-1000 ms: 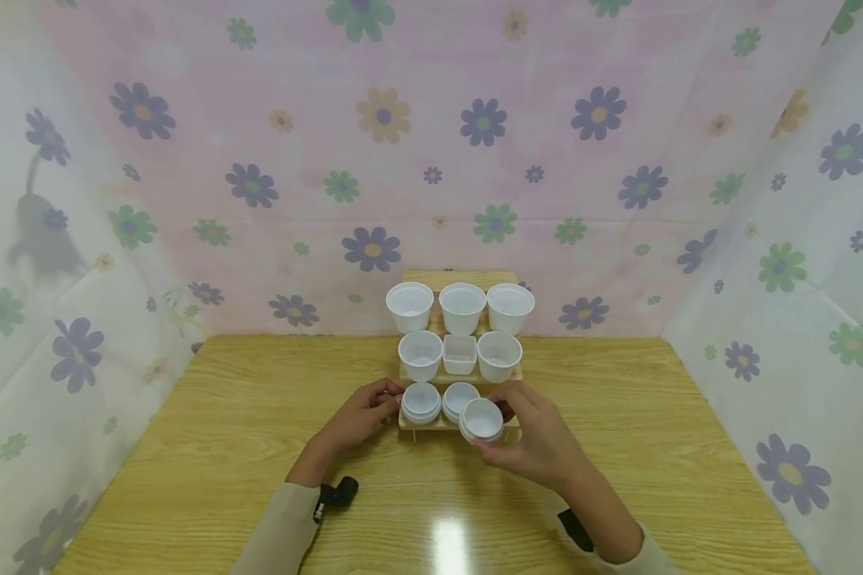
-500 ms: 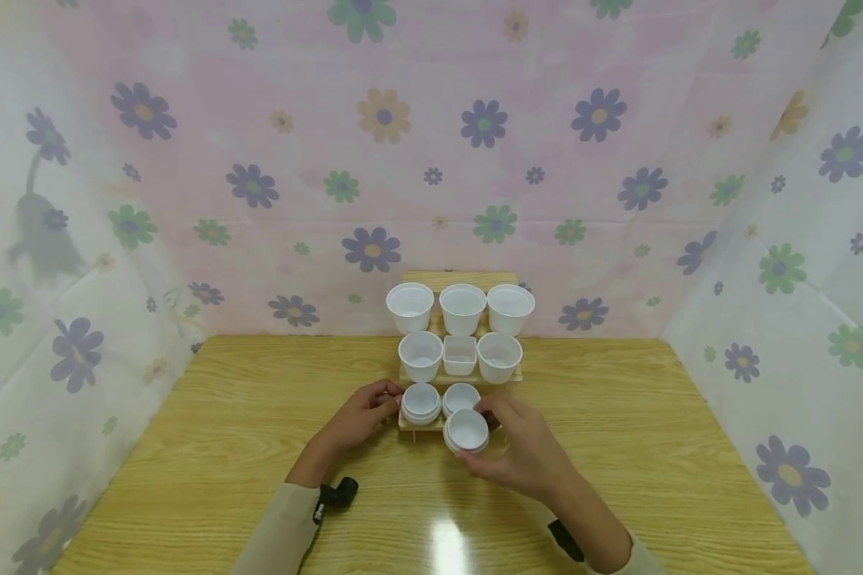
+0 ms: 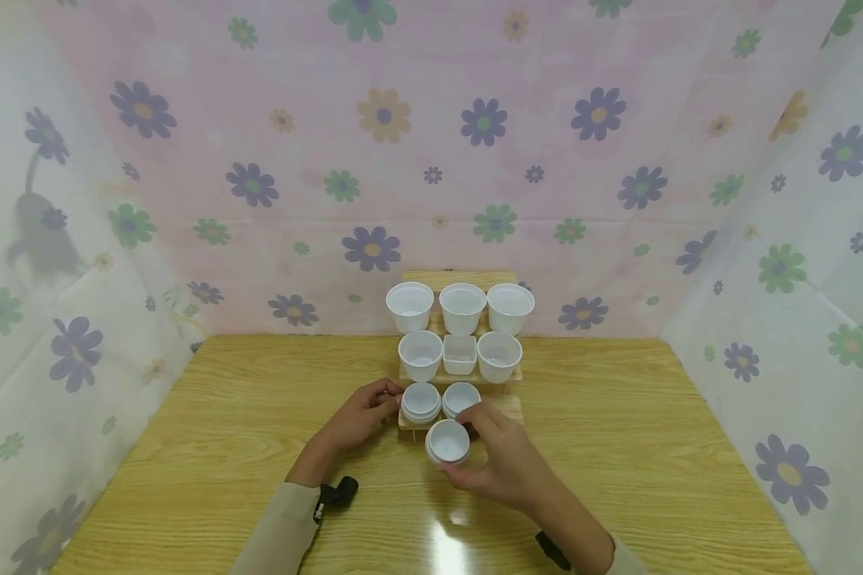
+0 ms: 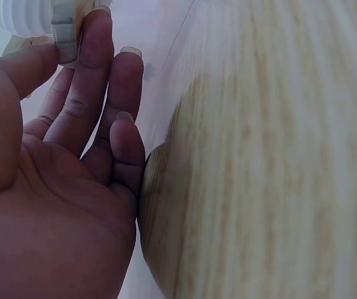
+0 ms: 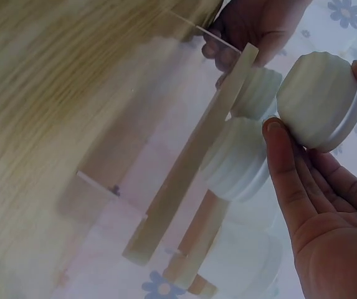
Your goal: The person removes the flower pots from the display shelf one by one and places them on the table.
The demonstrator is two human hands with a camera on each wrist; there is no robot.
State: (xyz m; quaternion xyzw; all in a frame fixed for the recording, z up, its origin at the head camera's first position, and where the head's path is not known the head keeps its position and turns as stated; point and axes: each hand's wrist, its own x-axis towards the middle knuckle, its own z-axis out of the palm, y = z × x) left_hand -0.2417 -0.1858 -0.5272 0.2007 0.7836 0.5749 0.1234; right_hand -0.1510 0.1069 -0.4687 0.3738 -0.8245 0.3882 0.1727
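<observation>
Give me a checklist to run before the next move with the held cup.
1. Right hand secure on the held cup: ok, thumb and fingers pinch it.
2. Held cup's mouth up: ok, its inside shows in the head view.
3. Left hand on the bottom shelf: ok, at its left end.
4. Held cup on the bottom shelf: not ok, held off it.
5. Held cup clear of the middle cup: cannot tell, fingers intervene.
</observation>
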